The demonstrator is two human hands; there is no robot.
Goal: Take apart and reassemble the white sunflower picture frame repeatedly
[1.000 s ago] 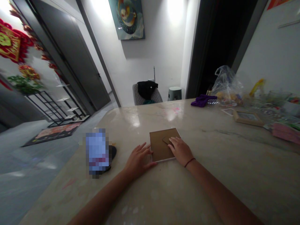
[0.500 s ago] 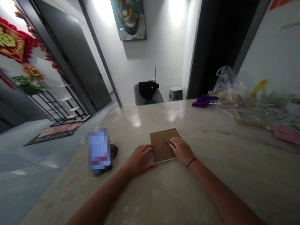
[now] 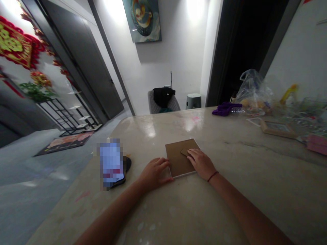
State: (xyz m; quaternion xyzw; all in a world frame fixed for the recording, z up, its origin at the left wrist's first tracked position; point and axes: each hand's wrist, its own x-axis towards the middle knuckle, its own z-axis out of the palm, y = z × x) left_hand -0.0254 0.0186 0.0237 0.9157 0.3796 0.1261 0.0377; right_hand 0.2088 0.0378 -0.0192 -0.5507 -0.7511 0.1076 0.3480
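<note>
A square brown board with a thin white edge lies flat on the marble-patterned table. My left hand rests at its left side, fingertips on the edge and thumb apart at the near left corner. Over the board's right part lies my right hand, wearing a thin dark red band at the wrist. Its fingers are together at a small brown flap on the board. The fingertips partly cover that flap.
A phone with a blurred screen stands at the left. Toward the back right are a purple cloth, a clear plastic bag, a wooden frame and a pink item. A chair stands beyond the table.
The view has shifted slightly, so most things appear a little further right. The brown flap under my right fingertips shows a bit more. Both hands keep nearly the same place on the board.
</note>
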